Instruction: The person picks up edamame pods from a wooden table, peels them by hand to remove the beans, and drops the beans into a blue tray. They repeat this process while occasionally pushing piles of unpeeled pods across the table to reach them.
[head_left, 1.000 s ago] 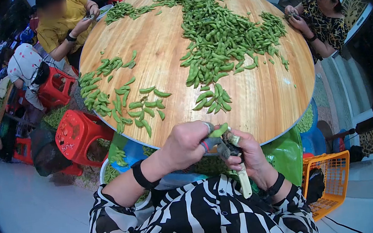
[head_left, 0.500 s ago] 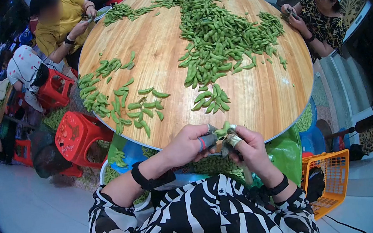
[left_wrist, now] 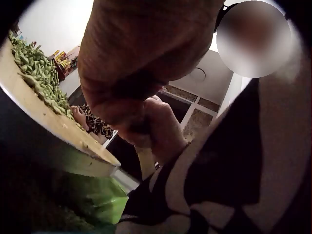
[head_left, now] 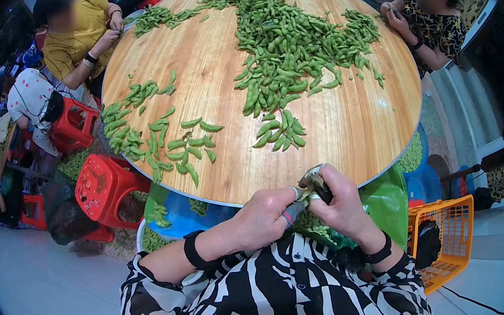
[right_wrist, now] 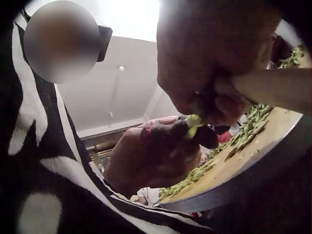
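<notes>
My left hand and right hand meet over the near edge of the round wooden table. Between the left thumb and index finger, both in dark finger covers, a green soybean pod is pinched, its end poking out in the right wrist view. The right hand grips a tool with a straight pale handle; its working end is hidden in the fingers. Dark-tipped right fingers press right at the pod. Just beyond lies a small cluster of pods.
A large heap of pods covers the table's middle, with more pods at left. Below the edge hang blue and green sheets. A red stool stands left, an orange crate right. Two people sit across the table.
Both hands have turned and drawn closer together, the right one rolling over so its back shows. The pod, plainly seen earlier between them, is now mostly covered by fingers.
</notes>
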Tool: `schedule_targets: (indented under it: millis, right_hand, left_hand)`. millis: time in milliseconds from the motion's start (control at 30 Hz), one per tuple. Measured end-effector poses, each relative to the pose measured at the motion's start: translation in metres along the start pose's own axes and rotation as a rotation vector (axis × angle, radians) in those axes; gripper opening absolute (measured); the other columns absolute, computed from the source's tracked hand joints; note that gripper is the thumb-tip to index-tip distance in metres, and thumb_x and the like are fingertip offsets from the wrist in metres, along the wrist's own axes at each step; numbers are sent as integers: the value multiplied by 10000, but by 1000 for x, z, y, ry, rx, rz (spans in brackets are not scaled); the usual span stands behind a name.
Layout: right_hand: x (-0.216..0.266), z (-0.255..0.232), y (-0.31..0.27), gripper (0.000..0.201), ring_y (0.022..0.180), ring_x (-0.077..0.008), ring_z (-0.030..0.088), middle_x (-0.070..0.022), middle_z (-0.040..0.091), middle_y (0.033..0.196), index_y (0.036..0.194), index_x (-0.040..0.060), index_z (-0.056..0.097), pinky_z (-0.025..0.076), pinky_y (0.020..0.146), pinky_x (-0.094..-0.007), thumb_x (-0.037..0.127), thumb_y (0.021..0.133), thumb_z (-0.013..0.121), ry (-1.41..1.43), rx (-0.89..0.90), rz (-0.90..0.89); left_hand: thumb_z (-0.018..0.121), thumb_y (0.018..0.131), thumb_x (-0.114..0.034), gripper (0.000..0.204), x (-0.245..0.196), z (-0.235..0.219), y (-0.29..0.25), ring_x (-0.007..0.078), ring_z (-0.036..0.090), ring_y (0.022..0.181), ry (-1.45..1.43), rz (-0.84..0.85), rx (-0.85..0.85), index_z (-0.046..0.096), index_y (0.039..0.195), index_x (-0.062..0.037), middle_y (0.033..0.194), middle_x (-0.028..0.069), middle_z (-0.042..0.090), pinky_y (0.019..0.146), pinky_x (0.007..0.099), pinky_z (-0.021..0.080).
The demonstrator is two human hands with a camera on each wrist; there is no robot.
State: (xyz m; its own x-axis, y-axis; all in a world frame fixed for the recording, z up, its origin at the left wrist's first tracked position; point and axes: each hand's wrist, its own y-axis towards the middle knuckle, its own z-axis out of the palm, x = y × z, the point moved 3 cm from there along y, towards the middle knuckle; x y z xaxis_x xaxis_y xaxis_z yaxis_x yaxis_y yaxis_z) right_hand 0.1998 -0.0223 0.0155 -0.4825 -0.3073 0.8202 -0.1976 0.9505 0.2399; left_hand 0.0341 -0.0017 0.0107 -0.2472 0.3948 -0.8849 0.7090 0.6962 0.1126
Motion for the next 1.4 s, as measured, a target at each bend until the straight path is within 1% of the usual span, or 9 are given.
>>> schedule_targets:
  millis: [267,500,733,900,1067,1167,1233,1300,1400]
  right_hand:
    - [0,-3,-10,187,670,-375,524,-188,477,731,843,-24,494,441,587,-409,-4,678,579,-30,101,-3]
    - [26,-4,-18,269,592,-333,494,-153,425,730,840,-8,478,423,520,-397,-2,630,647,-213,101,-264]
    - [27,-6,-26,272,598,-329,508,-154,434,720,825,-2,470,431,516,-396,12,630,659,-235,156,-244]
    - [14,-19,-33,244,616,-356,520,-170,462,729,837,-5,476,442,547,-415,22,660,641,-237,174,-138]
    - [12,-19,-33,206,637,-375,545,-183,504,725,874,-16,493,449,569,-411,19,705,605,-180,136,3]
    - [6,-14,-31,202,629,-359,564,-177,532,699,908,-18,512,455,572,-393,27,731,598,-87,120,58]
    - [2,-13,-32,201,624,-347,575,-173,548,690,927,-19,527,457,574,-381,33,746,596,-35,118,99]
    - [-2,-10,-30,195,665,-153,595,-95,622,760,975,-18,581,473,605,-281,3,781,576,168,239,175]
    - [-6,-3,-26,162,691,-120,600,-64,640,797,992,-16,585,486,637,-270,25,836,584,125,240,126]
  left_hand:
    - [535,849,-84,101,2,5,-6,337,559,611,-47,-13,80,549,863,15,699,187,549,575,394,444]
    - [514,781,-21,133,17,15,2,166,530,699,-274,-166,-1,578,886,30,715,115,548,657,322,440]
    - [475,749,15,145,23,32,1,179,537,739,-309,-228,32,574,853,35,736,141,552,685,343,446]
    - [481,723,56,330,12,27,-1,181,551,729,-209,-174,240,543,1043,9,758,147,576,698,338,459]
    - [596,836,-35,306,-1,14,-7,158,583,794,-403,-343,167,532,1134,-6,910,134,634,734,330,488]
    - [632,865,-108,256,6,-3,-15,154,598,834,-348,-236,112,562,1093,-14,956,129,646,747,320,495]
    - [640,828,-76,202,-2,-39,-12,215,611,833,-5,-48,-111,591,1016,-21,912,119,634,751,355,494]
    - [645,791,-68,168,7,-71,-5,298,585,842,631,55,-282,592,943,-21,866,131,592,755,406,481]
    - [651,743,-63,185,24,-86,17,342,548,846,721,169,-408,585,911,-22,845,147,554,753,445,461]
